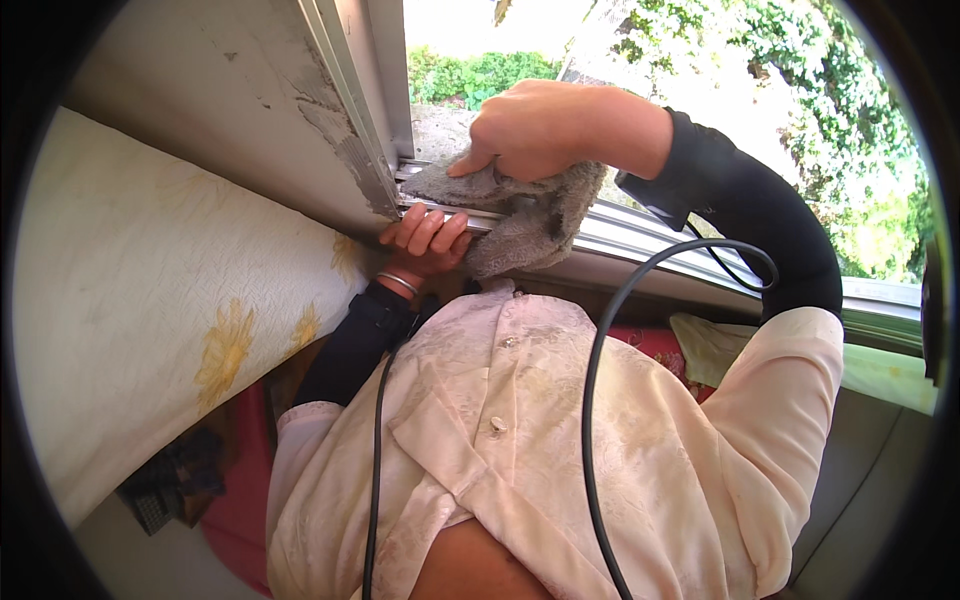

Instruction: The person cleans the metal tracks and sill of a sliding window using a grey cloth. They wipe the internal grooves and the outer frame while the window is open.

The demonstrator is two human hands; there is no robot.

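Observation:
My right hand (532,131) presses a grey terry cloth (547,225) onto the metal window track (622,232) near the frame's corner, index finger pointing down on the fabric. Part of the cloth hangs over the inner edge of the sill. Just below, my left hand (429,240) curls its fingers over the inner rail of the track, close beside the cloth; its thumb side is partly hidden. A metal bangle circles the left wrist. The upright window frame (390,82) rises at the corner where the cloth's tip lies.
Left of the frame is a wall (225,97) with grey smears, and below it a pale curtain (172,300) with yellow flowers. A black cable (589,397) loops from the right sleeve across the body. Plants and bright ground lie outside. Red fabric (240,487) shows at lower left.

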